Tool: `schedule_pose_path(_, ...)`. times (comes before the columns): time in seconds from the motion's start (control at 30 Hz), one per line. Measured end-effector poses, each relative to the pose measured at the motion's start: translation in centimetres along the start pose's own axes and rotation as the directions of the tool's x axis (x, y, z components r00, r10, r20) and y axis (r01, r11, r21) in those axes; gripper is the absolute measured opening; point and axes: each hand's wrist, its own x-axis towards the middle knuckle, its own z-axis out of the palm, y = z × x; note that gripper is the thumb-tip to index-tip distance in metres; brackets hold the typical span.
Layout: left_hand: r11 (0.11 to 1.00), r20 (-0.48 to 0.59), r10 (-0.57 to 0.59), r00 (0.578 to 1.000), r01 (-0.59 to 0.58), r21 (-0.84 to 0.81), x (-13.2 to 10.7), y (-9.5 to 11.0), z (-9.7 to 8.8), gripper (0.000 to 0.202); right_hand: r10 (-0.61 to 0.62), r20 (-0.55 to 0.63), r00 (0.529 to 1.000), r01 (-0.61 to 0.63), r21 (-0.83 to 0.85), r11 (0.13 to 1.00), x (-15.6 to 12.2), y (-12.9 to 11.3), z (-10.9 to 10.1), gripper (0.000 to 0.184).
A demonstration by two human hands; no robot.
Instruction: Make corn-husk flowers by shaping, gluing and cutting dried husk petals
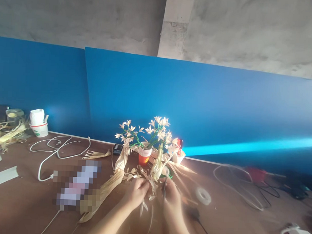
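Observation:
My left hand (137, 192) is closed in a pinch on pale dried corn-husk strips (146, 180) low in the middle of the view. Close beside it, my right hand (171, 197) is closed round a thin dark tool (164, 186), which looks like scissors, though blur hides its shape. Just behind both hands stands an orange and white paper cup (144, 155) holding a bunch of small husk flowers (147, 130) on green stems. Loose husk leaves (108, 187) lie to the left of my left hand on the brown table (25, 201).
White cables (58, 150) loop at the left, a white cup (39, 127) and husks (5, 133) at the far left. A tape roll (203, 196) and a white cord (235, 189) lie to the right. Blue panels (198, 105) stand behind the table.

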Motion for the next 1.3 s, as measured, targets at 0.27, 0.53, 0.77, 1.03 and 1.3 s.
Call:
schedule_pose_path(0.27, 0.956, 0.137, -0.061, 0.989, 0.098, -0.278, -0.4, 1.1, 0.3, 0.035, -0.082, 0.029, 0.996, 0.086, -0.148, 0.985, -0.5, 1.0, -0.4, 0.028)
schedule_pose_path(0.53, 0.873, 0.117, -0.228, 0.967, 0.256, -0.416, -0.1, 0.9, 0.0, 0.04, -0.049, -0.01, 0.999, 0.049, -0.047, 0.998, 0.0, 0.6, 0.0, 0.031)
schedule_pose_path(0.77, 0.836, 0.051, -0.208, 0.977, 0.205, -0.509, 0.0, 1.1, -0.3, 0.04, 0.051, 0.022, 0.998, -0.052, 0.008, 0.999, 0.1, 0.0, -0.2, 0.038)
schedule_pose_path(1.03, 0.886, -0.338, -0.189, 0.922, 0.011, -0.464, 0.9, 0.8, -2.2, 0.045, 0.125, 0.363, 0.923, -0.088, -0.116, 0.989, -0.5, -0.3, 0.2, 0.037)
schedule_pose_path(1.3, 0.891, -0.374, -0.227, 0.899, 0.037, -0.452, 0.8, 0.7, -2.0, 0.043, 0.079, 0.415, 0.906, 0.033, -0.257, 0.966, -0.5, 0.6, 0.3, 0.034)
